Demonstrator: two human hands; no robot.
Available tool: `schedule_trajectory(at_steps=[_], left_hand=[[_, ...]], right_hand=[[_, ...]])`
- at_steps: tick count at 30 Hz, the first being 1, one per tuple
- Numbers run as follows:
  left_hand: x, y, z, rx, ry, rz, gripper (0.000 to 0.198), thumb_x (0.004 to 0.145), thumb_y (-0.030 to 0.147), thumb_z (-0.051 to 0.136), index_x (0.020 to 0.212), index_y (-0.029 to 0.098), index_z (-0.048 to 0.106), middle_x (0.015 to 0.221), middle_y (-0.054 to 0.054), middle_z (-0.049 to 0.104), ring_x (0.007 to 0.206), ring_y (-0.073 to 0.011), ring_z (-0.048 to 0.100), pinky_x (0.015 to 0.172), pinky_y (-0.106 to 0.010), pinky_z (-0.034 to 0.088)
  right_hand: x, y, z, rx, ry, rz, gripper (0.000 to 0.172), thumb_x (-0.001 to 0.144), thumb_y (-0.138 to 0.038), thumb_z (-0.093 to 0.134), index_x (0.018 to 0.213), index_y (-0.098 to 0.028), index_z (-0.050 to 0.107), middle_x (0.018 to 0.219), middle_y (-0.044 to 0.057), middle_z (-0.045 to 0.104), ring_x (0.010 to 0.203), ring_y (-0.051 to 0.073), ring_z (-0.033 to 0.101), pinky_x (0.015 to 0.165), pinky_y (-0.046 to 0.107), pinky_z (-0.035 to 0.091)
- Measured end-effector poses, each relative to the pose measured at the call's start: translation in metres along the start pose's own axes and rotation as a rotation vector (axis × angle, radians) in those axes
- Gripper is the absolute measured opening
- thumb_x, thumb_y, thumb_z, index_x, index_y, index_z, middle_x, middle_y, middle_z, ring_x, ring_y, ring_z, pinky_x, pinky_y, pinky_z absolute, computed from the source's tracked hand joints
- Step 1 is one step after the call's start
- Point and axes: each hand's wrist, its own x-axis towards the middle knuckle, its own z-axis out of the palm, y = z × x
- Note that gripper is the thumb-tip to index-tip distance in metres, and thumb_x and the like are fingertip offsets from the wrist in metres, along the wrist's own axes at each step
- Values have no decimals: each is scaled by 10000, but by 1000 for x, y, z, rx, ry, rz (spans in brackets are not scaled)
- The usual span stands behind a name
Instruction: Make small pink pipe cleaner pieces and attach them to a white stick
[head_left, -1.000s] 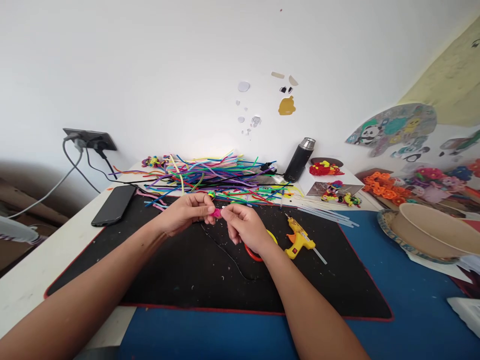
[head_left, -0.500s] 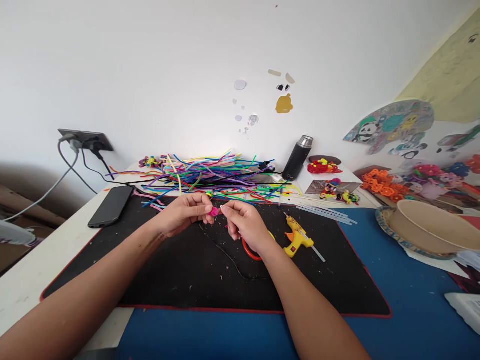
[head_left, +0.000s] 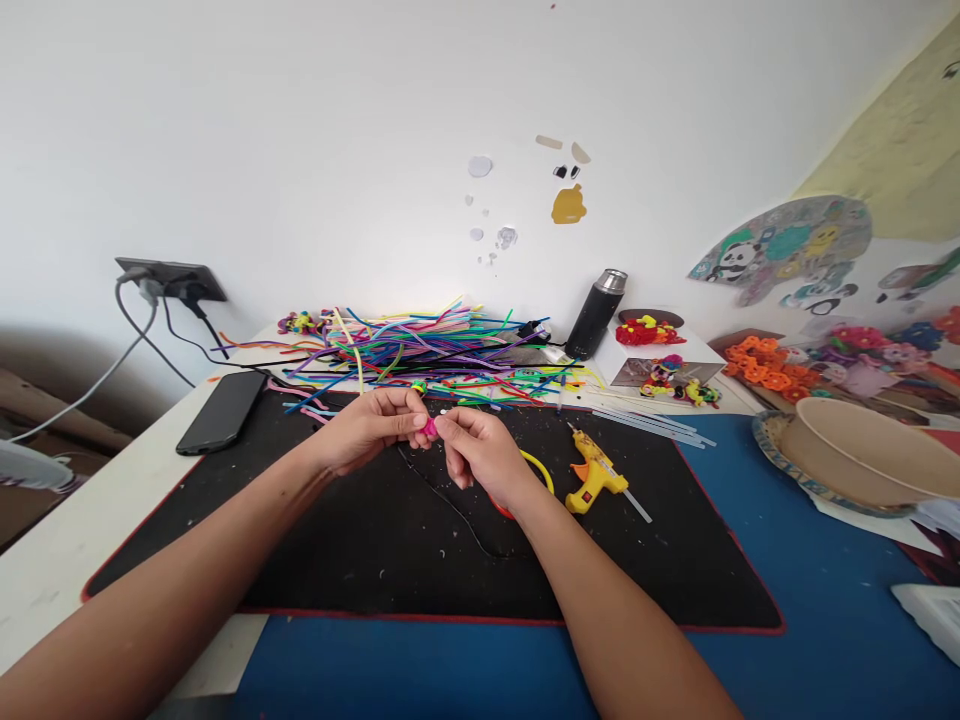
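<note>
A pale wall [head_left: 337, 150] is rising behind a white table [head_left: 60, 590], where a black mat [head_left: 337, 560] with a red edge is lying partly over a blue surface [head_left: 420, 670]. In the head view, both bare hands are working above the mat's far half, near its middle. The left hand [head_left: 379, 430] is pinching a small pink piece [head_left: 430, 429] between thumb and forefinger, the other fingers curling loosely. The right hand [head_left: 484, 455] is meeting it from the other side, thumb and bent forefinger nipping its right edge, the remaining fingers hanging half curled. So the piece is sitting between the two sets of fingertips, to the right of the left hand and to the left of the right one, with neither hand clearly nearer. Fingers are covering too much of it to tell its long axis. Beyond the hands, a heap of coloured fuzzy stems [head_left: 435, 345] is spreading along the wall, while a yellow glue gun [head_left: 596, 475] is lying on the mat to the right of the right hand.
</note>
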Motion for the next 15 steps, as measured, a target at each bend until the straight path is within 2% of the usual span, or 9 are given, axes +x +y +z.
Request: schedule_trajectory(at_steps=[4, 9, 15], left_hand=[[1, -1, -3, 35, 5, -3, 300, 748, 378, 921, 768, 132, 749, 703, -74, 763, 656, -145, 690, 671, -229, 524], [2, -3, -8, 56, 70, -7, 299, 745, 385, 917, 790, 148, 740, 701, -64, 763, 659, -156, 694, 661, -239, 524], [3, -4, -5, 59, 76, 6, 318, 732, 395, 926, 773, 146, 733, 684, -52, 754, 652, -143, 689, 652, -227, 527]], right_hand=[[0, -1, -1, 8, 4, 10, 407, 893, -600, 677, 828, -205, 601, 493, -87, 519, 362, 82, 444, 382, 209, 299], [2, -2, -4, -24, 39, 23, 431, 888, -628, 668, 845, -202, 616, 499, -79, 532, 362, 83, 441, 383, 215, 293], [2, -2, -3, -36, 40, 44, 406, 860, -603, 705, 880, -207, 617, 494, -86, 537, 361, 84, 443, 386, 209, 307]])
